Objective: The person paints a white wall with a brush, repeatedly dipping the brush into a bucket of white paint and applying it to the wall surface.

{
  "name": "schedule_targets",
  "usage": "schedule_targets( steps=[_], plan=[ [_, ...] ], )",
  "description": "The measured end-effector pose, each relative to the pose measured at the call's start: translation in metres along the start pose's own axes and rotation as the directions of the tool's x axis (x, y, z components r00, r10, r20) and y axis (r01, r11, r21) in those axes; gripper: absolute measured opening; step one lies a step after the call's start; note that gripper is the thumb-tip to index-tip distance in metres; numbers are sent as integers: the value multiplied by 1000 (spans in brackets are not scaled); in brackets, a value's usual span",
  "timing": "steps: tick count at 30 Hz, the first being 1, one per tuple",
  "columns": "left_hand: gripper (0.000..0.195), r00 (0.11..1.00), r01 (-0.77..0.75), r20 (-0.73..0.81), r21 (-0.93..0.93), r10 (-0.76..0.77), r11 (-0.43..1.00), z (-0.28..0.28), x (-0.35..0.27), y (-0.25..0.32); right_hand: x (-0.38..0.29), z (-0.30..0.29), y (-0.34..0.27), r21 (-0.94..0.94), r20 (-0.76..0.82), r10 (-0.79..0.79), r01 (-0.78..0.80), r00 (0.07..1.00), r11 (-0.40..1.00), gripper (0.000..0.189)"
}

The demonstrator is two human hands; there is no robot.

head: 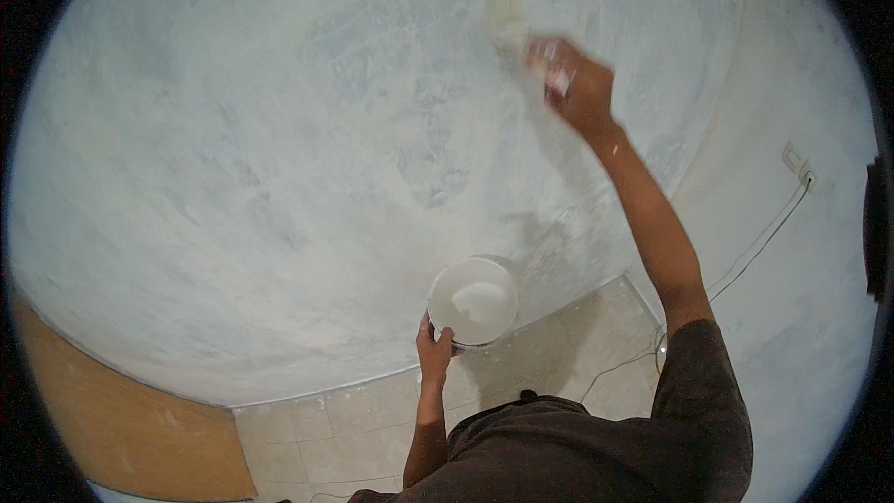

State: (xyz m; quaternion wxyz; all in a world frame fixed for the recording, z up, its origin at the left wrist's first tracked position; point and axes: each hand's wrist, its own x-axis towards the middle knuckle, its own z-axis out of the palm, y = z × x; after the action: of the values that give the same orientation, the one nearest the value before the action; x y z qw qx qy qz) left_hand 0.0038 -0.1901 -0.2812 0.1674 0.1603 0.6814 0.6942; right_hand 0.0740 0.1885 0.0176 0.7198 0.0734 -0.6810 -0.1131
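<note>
My right hand (573,84) is closed around the handle of a wide paintbrush (506,21), whose pale bristles are at the wall in the upper part of the view. Both hand and brush are blurred. The wall (335,154) shows patchy white paint over a bluish-grey surface. Lower down, my left hand (436,349) grips the rim of a round white bucket (475,300), thumb at the near edge. White paint lies inside the bucket, which is held close to the wall above the floor.
A wall socket (808,176) with a plugged-in cable (761,244) is on the adjoining right wall; cable also runs along the tiled floor (349,412), which has white specks near the wall. An orange-brown panel or surface (140,419) stands at the lower left.
</note>
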Motion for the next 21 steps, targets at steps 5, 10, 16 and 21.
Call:
schedule_targets(
  steps=[5,10,16,21],
  plan=[
    [64,1000,25,-4,10,-25,1000,-2,-2,2,-110,-29,-80,172,534,243,-386,810,906,18],
    [64,1000,5,17,53,-6,999,-4,-2,3,-86,-18,-52,196,650,341,-583,680,788,21],
    [63,999,-3,39,-11,3,1000,-4,1,3,87,-22,49,64,67,167,-171,984,983,18],
    [63,998,54,23,27,-54,998,-4,1,9,73,-24,30,-139,56,-32,39,998,990,29]
  ],
)
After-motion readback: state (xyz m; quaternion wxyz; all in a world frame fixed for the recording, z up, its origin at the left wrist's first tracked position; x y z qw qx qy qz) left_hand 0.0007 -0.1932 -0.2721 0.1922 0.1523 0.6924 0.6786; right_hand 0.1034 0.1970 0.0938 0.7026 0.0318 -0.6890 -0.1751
